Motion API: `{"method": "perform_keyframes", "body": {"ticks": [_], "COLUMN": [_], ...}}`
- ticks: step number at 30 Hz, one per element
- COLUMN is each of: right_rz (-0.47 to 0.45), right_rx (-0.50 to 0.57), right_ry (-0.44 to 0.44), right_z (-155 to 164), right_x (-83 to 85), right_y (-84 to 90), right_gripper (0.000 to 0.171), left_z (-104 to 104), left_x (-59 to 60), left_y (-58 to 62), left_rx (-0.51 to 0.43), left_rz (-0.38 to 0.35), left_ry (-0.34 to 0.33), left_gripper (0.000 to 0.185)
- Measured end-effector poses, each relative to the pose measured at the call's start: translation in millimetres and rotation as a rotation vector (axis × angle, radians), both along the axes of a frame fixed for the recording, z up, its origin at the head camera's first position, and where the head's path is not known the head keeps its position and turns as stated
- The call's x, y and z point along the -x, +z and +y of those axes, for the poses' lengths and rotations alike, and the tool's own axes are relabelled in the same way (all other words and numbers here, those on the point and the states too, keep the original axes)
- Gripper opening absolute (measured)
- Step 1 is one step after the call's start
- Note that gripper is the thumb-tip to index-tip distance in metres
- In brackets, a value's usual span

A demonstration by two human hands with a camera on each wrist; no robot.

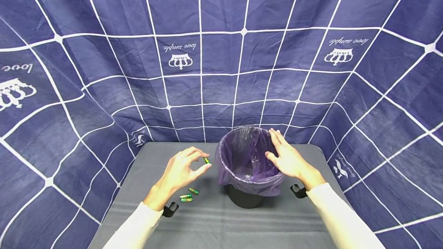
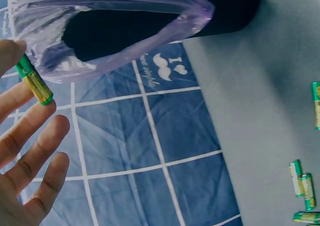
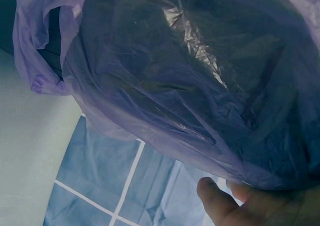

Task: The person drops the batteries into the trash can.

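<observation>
A green and yellow battery [image 2: 34,80] is pinched between the thumb and fingertips of my left hand [image 1: 183,168], just left of the bin. The ring and little fingers are spread loosely in the left wrist view. A black bin [image 1: 245,198] stands upright, lined with a thin purple plastic bag [image 1: 254,186] folded over its rim. My right hand [image 1: 290,160] lies at the right side of that rim, its fingers stretched forward. In the right wrist view the bag [image 3: 165,111] covers part of the fingers. Several similar batteries [image 1: 186,200] lie on the table below my left hand.
The grey table [image 1: 207,226] is enclosed at the back and sides by a blue cloth [image 1: 221,57] with white grid lines. A black strap [image 1: 170,209] is at my left wrist and another strap [image 1: 298,191] at my right.
</observation>
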State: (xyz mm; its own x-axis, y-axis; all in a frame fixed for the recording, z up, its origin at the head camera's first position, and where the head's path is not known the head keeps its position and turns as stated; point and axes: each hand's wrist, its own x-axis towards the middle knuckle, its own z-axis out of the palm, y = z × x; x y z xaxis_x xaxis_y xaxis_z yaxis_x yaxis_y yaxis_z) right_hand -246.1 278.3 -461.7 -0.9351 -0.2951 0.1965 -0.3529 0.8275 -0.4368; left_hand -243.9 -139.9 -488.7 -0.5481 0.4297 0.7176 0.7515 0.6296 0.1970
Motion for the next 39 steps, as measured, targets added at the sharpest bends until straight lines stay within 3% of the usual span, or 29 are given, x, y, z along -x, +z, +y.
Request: {"method": "perform_keyframes", "body": {"ticks": [6,14,22,29,39], "right_rz": [0.001,0.024,0.028,0.020,0.022], "right_rx": [0.006,-0.007,-0.016,-0.021,-0.013], "right_ry": [-0.006,-0.003,-0.012,-0.015,-0.008], "right_z": [-0.5,0.4,0.7,0.0,-2.1], "right_x": [-2.1,-0.8,-0.9,-1.8,-2.6], "right_y": [1.8,3.7,4.1,5.2,4.7], "right_gripper": [0.085,0.085,0.084,0.084,0.084], "left_z": [9.2,25.8,47.5,65.0,83.5], "left_x": [3.6,11.0,22.2,30.6,34.2], "left_y": [20.2,56.5,84.8,94.0,100.4], "left_rx": [-0.023,-0.005,0.003,0.018,0.074], "left_rz": [0.004,0.011,0.026,-0.004,-0.075], "left_ry": [0.011,-0.021,-0.041,-0.075,-0.058], "left_gripper": [0.030,0.028,0.029,0.026,0.030]}}
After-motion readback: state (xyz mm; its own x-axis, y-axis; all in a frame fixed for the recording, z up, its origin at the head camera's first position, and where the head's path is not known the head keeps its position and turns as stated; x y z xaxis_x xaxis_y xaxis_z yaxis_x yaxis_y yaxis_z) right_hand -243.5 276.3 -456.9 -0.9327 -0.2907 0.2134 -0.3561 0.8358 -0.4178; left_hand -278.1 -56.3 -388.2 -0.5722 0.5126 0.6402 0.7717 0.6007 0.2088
